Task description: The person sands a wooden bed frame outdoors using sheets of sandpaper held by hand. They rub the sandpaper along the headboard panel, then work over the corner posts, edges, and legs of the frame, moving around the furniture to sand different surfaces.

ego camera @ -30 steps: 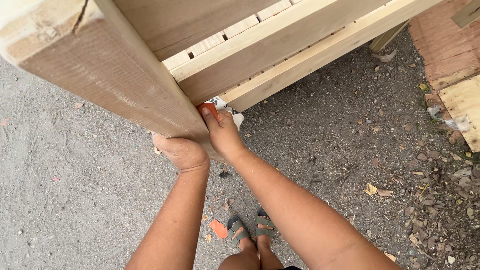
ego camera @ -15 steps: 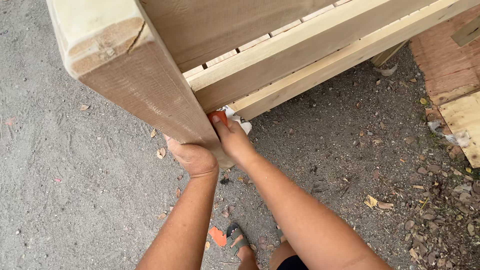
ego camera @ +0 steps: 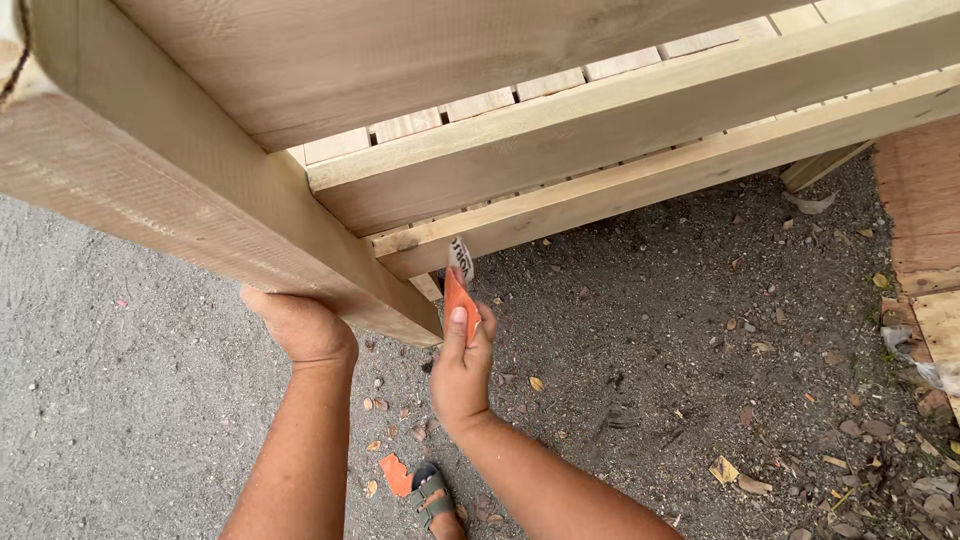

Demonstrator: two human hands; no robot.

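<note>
A: Since half a second ago our right hand (ego camera: pixel 462 365) has come off the post (ego camera: pixel 240 240) and risen; we now pinch an orange sandpaper scrap (ego camera: pixel 460 300) upright between thumb and fingers, closed on it.

B: Where does the scrap sit?

A: Its tip is just below the lowest rail (ego camera: pixel 640 185), beside the post's lower corner. Long axis runs up from the hand toward that rail.

B: And our left hand (ego camera: pixel 300 325)?

A: Pressed against the post's underside, fingers hidden behind the wood; we cannot tell whether they curl or lie flat. It touches wood only.

B: Nearer hand to the rail?

A: The right. Gravel ground (ego camera: pixel 700 400) below; another orange scrap (ego camera: pixel 395 475) lies by our sandal (ego camera: pixel 432 495).
</note>
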